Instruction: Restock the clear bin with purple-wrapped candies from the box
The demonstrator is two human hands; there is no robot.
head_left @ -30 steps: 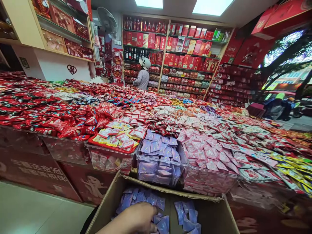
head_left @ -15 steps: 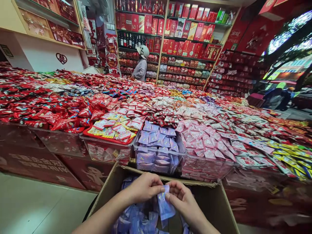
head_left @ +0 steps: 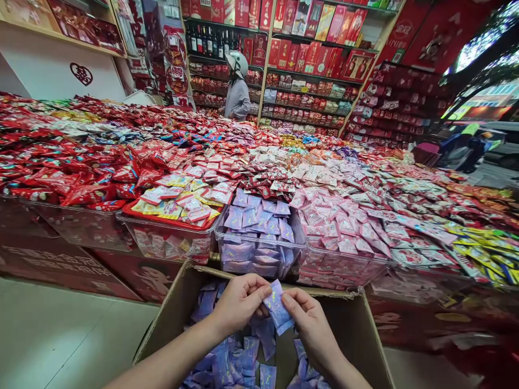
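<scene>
Between my two hands is one small purple packet (head_left: 279,309), held above an open cardboard box (head_left: 367,329). My left hand (head_left: 243,300) pinches its upper left edge between thumb and fingers. The thumb and fingers of my right hand (head_left: 306,313) grip its right side. Many loose purple packets (head_left: 227,356) lie inside the box below. Just beyond the box, a clear plastic bin (head_left: 259,243) holds similar purple packets in stacked rows.
Bins of pink packets (head_left: 343,227) and yellow and pink packets (head_left: 174,202) flank the purple one. Red packets (head_left: 81,183) are heaped at the left. A person in a helmet (head_left: 238,89) stands by the back shelves.
The view has shifted, with the bins now slightly lower left and the shelves higher. The packet in my hands is tilted more and sits higher, no longer hanging down toward the box.
</scene>
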